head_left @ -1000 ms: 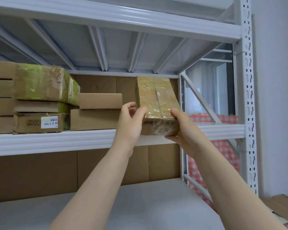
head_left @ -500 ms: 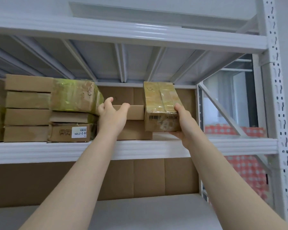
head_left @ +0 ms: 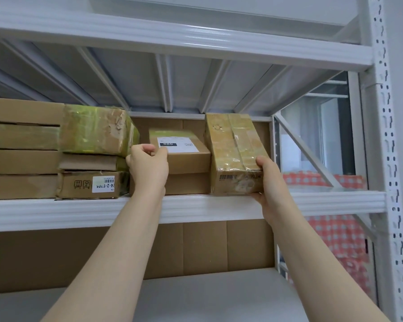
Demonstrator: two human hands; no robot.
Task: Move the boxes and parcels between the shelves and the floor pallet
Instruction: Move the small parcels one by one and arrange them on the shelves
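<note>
The left hand (head_left: 149, 168) has curled its fingers onto the near left corner of the small brown cardboard box with a white printed label (head_left: 186, 159), where they lay straighter a moment ago. The right hand (head_left: 269, 187) keeps its grip on the oblong cardboard parcel wrapped in glossy, crinkled clear tape (head_left: 233, 147), thumb up its right side and fingers tucked under its lower near edge. The parcel's barcoded near end sits at the white ribbed steel front lip of the shelf (head_left: 79, 210); I cannot tell whether it is resting or lifted.

The labelled box touches the parcel's left side and lies on a plain matte carton (head_left: 189, 183). Further left of the parcel is a bulky package in torn greenish tape (head_left: 96, 131), stacked over a scuffed carton with a white sticker (head_left: 79, 184). Beyond those, a pile of flat brown cartons (head_left: 23, 149). Behind the parcel stands a smooth cardboard backing sheet (head_left: 168, 123). To the parcel's right, lower and farther back, hangs red-and-white checked cloth (head_left: 340, 240).
</note>
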